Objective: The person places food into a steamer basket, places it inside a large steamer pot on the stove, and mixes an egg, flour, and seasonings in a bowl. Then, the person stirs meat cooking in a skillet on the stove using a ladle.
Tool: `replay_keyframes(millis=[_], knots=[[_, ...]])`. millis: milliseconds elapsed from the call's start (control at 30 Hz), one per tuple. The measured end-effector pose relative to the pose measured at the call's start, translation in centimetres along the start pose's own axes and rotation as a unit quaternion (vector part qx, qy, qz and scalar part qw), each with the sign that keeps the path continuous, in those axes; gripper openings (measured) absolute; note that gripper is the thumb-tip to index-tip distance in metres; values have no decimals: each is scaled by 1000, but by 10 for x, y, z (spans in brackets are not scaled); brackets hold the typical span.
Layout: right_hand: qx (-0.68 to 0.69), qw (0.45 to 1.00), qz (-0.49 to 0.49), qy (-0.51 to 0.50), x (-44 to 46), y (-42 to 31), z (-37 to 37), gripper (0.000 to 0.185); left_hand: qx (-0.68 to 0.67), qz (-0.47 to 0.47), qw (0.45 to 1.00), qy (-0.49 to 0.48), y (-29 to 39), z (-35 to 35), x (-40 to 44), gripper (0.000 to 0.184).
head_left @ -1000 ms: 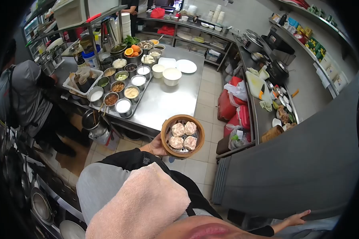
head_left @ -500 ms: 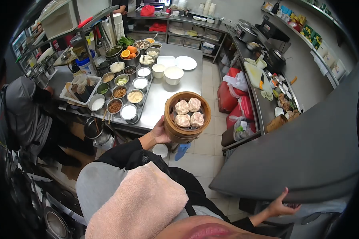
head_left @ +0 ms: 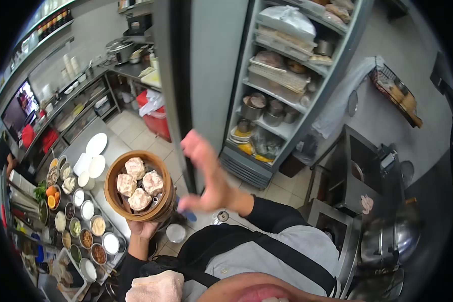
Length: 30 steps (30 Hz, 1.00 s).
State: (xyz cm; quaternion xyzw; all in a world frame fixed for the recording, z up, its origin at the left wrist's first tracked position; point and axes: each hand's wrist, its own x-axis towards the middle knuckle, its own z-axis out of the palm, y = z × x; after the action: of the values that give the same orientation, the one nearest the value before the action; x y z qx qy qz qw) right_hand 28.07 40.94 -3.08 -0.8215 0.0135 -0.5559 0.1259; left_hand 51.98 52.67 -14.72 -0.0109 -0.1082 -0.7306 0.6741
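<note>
From the head camera, the left hand (head_left: 143, 230) has its fingers closed on the near, lower side of a round wooden basket (head_left: 169, 200), and it holds the basket up in the air, just above the corner of the metal desk (head_left: 117, 147). Four pale dumplings (head_left: 153, 182) sit inside, close together. The basket tips a bit toward the camera, or it may just look that way. The right hand (head_left: 215, 185) is blurry and holds nothing I can see. Its fingers are spread wide, right by the edge of a tall grey door (head_left: 212, 80). I can't tell if they touch it. Behind that hand, a fridge (head_left: 244, 166) stands open, with tubs and bags on its shelves. The step in hand looks like carrying the basket beside the open fridge. I think any next move calls for a firm, flat hold, so no dumpling slides.
</note>
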Motion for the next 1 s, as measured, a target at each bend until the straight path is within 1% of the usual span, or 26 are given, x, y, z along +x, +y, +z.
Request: replay_keyframes(millis=[33,100,133,167,200,233,300,333,367,400,467,500,567,600,633,667,700,733,767,833,867,900,933,967,1000], knots=[[35,999,-31,-20,-4,-21,12,114,63,2,998,-7,-6,12,9,81],[-8,999,-18,-35,2,-37,9,105,189,7,982,-15,-21,36,31,85],[-48,999,-22,-9,3,-32,2,106,168,-14,986,3,-31,55,43,85],[-86,996,-28,18,5,-21,-8,107,178,-26,983,-47,-37,58,57,85],[-123,991,-35,45,10,-10,-19,108,133,-63,986,-79,-43,58,75,83],[-152,987,-23,51,15,-2,-36,112,88,-100,985,-109,-49,59,93,81],[-241,968,-45,49,38,11,-81,135,141,-138,965,-171,-62,77,137,81],[-265,962,-26,68,47,19,-104,139,157,-127,960,-192,-73,81,164,79],[-288,954,-8,87,53,28,-124,143,152,-148,946,-247,-83,96,190,75],[-295,949,38,106,55,37,-142,149,167,-140,941,-258,-98,110,216,73],[-290,948,46,121,62,71,-178,153,166,-151,934,-279,-134,147,268,67],[-303,944,25,129,68,88,-200,150,175,-151,931,-281,-152,164,295,65],[-335,927,-58,159,102,112,-249,144,127,-166,910,-357,-187,203,346,61],[-349,915,-94,180,124,119,-270,141,158,-139,914,-346,-202,225,372,65],[-345,905,-134,207,149,124,-290,126,186,-112,917,-334,-215,249,399,68],[-344,893,-174,235,173,130,-310,111,173,-129,910,-355,-226,274,425,66],[-352,885,-181,244,198,136,-329,109,160,-144,901,-377,-234,299,456,64],[-361,878,-187,254,222,142,-348,107,160,-141,893,-397,-239,321,496,58],[-387,871,-176,244,242,149,-372,115,161,-139,884,-416,-244,340,530,52],[-436,856,-152,233,278,169,-421,130,169,-37,871,-461,-274,397,543,45],[-466,830,-183,244,296,184,-445,129,175,-29,854,-490,-284,409,568,50],[-475,825,-179,249,310,196,-465,129,180,-21,836,-519,-292,425,597,55],[-483,819,-175,254,322,208,-483,130,162,10,854,-495,-303,437,628,53],[-493,814,-169,256,328,216,-496,130,176,72,861,-472,-315,444,643,55],[-479,832,-130,249,330,219,-506,132,170,44,868,-464,-325,450,663,56]])
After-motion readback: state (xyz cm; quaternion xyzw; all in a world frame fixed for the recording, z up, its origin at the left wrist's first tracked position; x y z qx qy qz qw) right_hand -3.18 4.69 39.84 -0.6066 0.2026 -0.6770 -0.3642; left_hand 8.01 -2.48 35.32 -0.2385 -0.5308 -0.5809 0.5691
